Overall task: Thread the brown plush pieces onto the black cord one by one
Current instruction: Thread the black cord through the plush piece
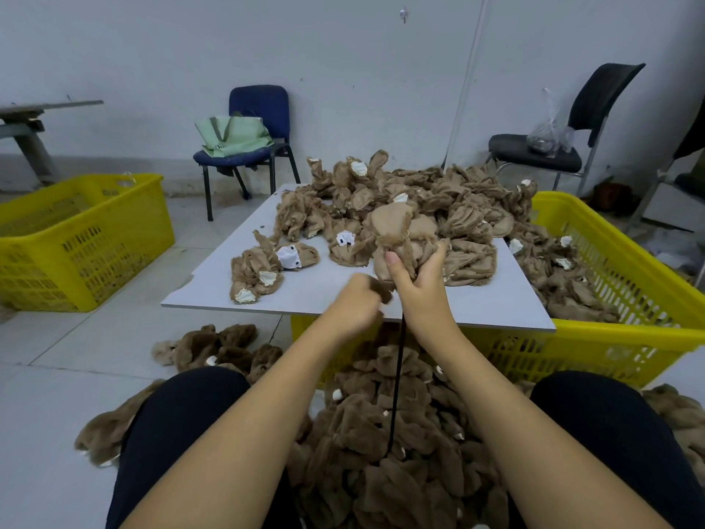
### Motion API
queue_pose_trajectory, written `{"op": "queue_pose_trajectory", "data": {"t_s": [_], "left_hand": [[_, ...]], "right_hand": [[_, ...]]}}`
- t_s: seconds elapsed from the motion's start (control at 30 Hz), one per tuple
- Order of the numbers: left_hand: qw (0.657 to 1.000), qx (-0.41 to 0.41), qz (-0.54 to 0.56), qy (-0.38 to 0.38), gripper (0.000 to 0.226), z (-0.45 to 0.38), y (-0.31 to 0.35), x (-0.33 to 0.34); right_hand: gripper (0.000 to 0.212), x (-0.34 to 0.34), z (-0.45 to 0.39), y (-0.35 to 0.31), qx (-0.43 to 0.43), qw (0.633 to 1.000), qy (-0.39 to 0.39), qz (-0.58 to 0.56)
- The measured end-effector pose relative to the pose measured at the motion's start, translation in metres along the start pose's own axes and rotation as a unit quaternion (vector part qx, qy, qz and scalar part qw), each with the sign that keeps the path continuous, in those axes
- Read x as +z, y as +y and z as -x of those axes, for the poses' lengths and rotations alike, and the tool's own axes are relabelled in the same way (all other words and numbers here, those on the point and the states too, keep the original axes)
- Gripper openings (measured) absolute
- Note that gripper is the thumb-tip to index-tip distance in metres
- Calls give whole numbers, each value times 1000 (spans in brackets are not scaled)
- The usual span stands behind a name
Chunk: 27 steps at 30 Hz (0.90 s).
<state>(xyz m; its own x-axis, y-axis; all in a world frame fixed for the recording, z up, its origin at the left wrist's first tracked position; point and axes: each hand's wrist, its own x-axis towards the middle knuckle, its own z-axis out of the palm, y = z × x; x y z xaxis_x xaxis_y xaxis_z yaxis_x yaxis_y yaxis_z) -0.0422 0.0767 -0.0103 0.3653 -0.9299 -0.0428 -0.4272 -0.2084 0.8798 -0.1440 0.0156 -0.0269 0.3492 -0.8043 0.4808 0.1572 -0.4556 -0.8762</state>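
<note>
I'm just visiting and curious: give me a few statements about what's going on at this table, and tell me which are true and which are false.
1. The right hand grips a brown plush piece. True.
2. The black cord hangs down between the person's arms. True.
3. Both baskets are blue. False: the left basket and the right basket are yellow.
4. A green bag sits on the blue chair. True.
5. The board holds no plush. False: a plush pile covers its far part.

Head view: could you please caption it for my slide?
Right hand grips a brown plush piece above the black cord.
</note>
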Motion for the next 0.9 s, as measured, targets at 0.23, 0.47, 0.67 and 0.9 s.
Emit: {"op": "queue_pose_trajectory", "data": {"t_s": [0.23,0.47,0.67,0.9], "left_hand": [[962,155,166,151,57,-3,35,-6],[977,151,49,145,25,-11,12,15],[966,177,60,179,35,-10,-3,19],[949,236,26,206,28,-1,-7,44]], "right_hand": [[48,8,5,16,21,998,-51,-8],[59,5,7,21,91,990,-108,15],[32,-14,-16,0,240,948,-142,-153],[30,-17,-25,-23,161,973,-162,-41]]}}
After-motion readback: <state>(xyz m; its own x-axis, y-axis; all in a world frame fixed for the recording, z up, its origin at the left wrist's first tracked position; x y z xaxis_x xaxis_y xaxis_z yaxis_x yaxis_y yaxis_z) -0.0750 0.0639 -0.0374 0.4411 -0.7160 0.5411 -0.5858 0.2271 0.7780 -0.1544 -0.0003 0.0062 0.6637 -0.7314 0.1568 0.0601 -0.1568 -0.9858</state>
